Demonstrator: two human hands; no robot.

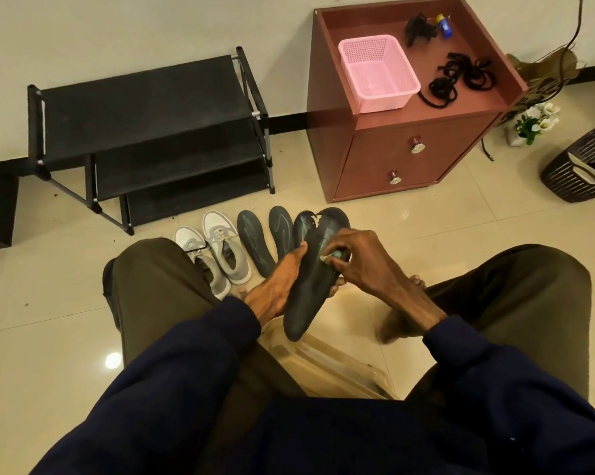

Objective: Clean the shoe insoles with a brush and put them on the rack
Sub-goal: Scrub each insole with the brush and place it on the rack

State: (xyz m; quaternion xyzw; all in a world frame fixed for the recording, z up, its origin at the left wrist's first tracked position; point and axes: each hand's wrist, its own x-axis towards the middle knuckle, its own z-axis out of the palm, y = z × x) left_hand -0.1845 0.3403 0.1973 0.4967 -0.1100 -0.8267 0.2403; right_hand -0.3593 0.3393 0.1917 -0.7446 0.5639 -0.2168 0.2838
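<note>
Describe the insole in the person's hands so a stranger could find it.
Before the black shoe rack, grey shoes and dark insoles lie in a row on the floor. At the row's right end, this insole alone is lifted, gripped by the left hand.

- I see the rack in the upper left of the frame, against the wall.
- The cabinet sits in the upper right, to the right of the rack. On its top the basket stands left of the laces.
- On the floor near frame centre, below the rack, the pair of shoes lies with two insoles just to its right.
- Right of those, the left hand grips a third insole from its left side, and the right hand holds the brush on it.
- A slatted bin sits at the right edge.
</note>
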